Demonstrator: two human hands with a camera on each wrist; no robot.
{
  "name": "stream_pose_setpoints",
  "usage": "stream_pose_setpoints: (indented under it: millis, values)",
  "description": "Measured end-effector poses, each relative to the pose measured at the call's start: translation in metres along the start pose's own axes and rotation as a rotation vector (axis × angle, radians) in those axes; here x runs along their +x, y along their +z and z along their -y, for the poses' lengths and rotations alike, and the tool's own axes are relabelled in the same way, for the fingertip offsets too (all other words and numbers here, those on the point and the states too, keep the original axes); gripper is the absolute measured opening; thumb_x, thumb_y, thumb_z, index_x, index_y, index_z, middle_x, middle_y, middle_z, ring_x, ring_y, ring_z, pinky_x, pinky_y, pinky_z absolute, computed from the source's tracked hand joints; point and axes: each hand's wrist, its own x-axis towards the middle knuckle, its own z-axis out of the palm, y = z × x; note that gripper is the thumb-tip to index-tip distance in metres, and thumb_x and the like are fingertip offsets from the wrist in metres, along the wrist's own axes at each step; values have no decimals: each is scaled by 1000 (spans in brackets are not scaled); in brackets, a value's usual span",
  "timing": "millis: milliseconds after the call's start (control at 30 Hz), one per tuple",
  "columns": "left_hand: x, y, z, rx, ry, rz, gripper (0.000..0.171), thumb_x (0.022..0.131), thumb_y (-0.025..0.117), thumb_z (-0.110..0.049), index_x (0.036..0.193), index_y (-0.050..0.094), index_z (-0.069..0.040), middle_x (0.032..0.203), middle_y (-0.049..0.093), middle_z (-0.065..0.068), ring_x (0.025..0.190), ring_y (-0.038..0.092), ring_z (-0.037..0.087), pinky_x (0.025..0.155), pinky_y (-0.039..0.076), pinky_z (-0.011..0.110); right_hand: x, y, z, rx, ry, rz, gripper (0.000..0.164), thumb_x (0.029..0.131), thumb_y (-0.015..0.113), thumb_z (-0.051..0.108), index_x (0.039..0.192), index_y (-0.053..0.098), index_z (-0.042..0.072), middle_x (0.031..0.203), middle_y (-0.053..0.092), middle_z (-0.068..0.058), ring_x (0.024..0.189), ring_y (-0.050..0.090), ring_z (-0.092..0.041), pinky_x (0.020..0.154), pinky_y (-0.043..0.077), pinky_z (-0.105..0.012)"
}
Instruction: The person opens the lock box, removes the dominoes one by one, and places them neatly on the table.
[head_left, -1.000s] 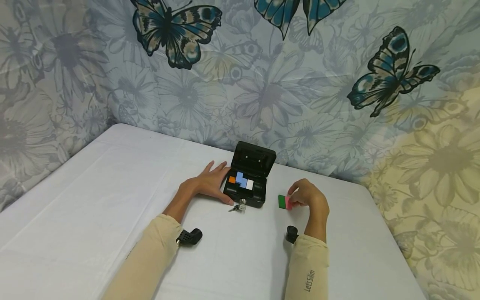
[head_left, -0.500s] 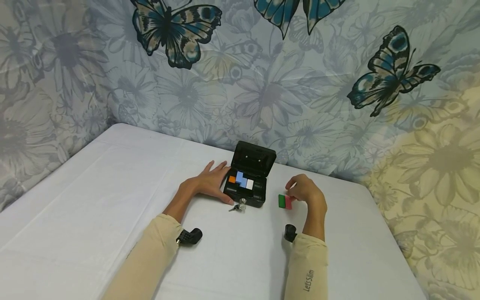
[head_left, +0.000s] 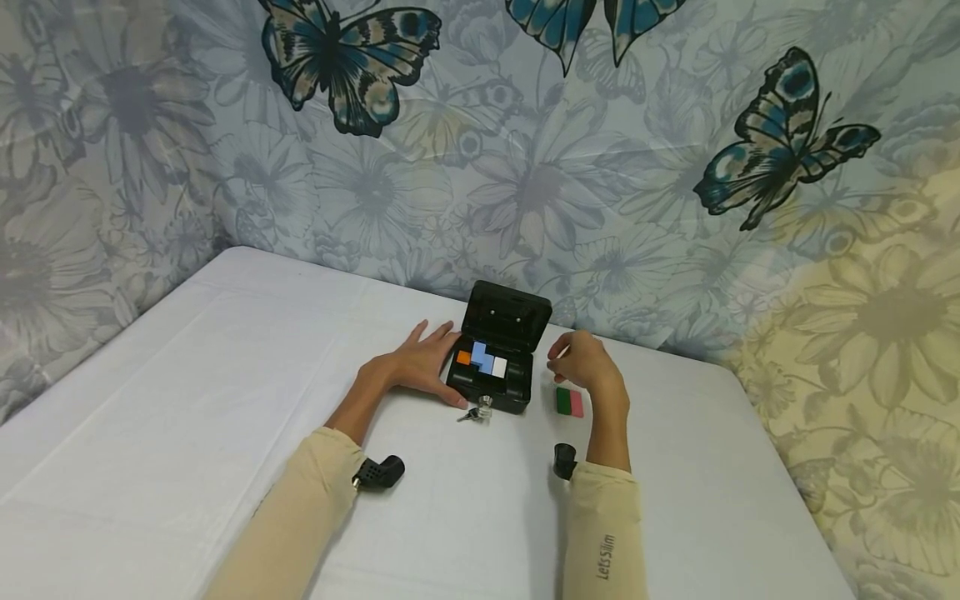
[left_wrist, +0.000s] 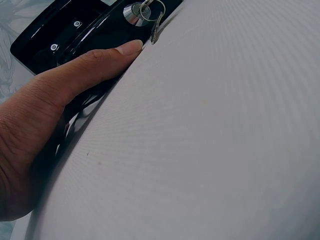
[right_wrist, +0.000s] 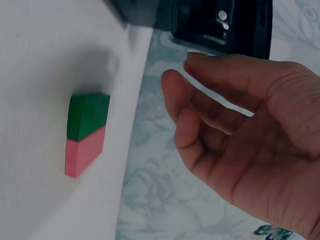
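A black cash box (head_left: 512,406) stands with its lid (head_left: 507,315) raised. Inside lie an orange block (head_left: 464,358), a light blue block (head_left: 478,356) and a white block (head_left: 500,367). My left hand (head_left: 424,365) rests against the box's left side, fingers spread, its thumb (left_wrist: 92,65) along the front wall. Keys (head_left: 471,415) hang from the front lock (left_wrist: 135,14). To the right of the box, my right hand (head_left: 587,362) hovers with loosely bent fingers and nothing between them. Just below it on the table, a green block (head_left: 563,401) and a pink block (head_left: 576,404) lie side by side.
A white cloth covers the table (head_left: 225,358). Behind its far edge hangs a floral backdrop (head_left: 540,183) with butterflies, close behind the box's lid. Black wrist cameras (head_left: 381,473) sit at both sleeve cuffs.
My right hand has let go of the pink block and moved up and left toward the box. The green and pink blocks stay on the table. My left hand has not moved.
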Motion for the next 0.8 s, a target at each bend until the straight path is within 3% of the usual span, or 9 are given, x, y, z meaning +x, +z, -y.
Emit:
stream_pose_setpoints:
  millis: [200,433,567,800]
  values:
    - [0,-1,-1,-2,-5,-2,127,74,82,-64,167,19,-5,177,10,18,167,6,32,134,-9,56,5,12,17,24,-80,-97,17,98,64,5,108,71,-7,91,79,-24,86,74,-32,81,57,-42]
    - [-1,-1,-1,-12,-4,-8,126,73,82,-64,167,21,-6,177,13,18,167,8,32,135,-8,56,8,26,37,84,-144,-166,12,98,65,1,104,71,-8,94,78,-24,78,77,-33,76,61,-38]
    - [-1,-2,-1,-26,-2,-8,126,73,83,-64,166,22,-6,176,14,18,167,7,32,135,-8,56,10,35,48,84,-139,-164,13,98,65,4,103,72,-6,94,79,-23,78,77,-33,71,59,-35]
    - [0,0,0,-26,-7,1,127,73,83,-65,167,20,-8,177,11,16,167,5,31,135,-8,56,12,50,65,50,-95,-134,13,99,68,8,107,71,-1,96,79,-18,78,76,-28,80,62,-40]
